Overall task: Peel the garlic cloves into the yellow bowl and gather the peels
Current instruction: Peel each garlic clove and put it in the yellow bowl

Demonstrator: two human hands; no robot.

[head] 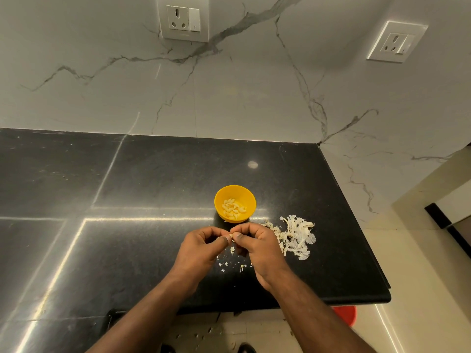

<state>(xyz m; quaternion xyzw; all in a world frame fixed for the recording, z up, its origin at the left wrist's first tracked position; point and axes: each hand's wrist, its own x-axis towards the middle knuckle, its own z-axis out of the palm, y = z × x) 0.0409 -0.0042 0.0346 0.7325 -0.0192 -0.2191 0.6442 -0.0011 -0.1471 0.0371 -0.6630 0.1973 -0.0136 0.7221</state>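
Just before yellow bowl [235, 203]: left hand [197, 247], right hand [257, 247] both pinch garlic clove [231, 236]; grip closed.

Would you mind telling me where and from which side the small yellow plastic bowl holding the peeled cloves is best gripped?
Grip the small yellow plastic bowl at its rim on the far-left side, probably coming from above. It stands upright and open, its wall flares outward, the left hand and right hand crowd its near side, and the white peel pile lies right.

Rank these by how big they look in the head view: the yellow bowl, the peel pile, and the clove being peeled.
1. Peel pile
2. Yellow bowl, slightly smaller
3. Clove, mostly hidden between the hands
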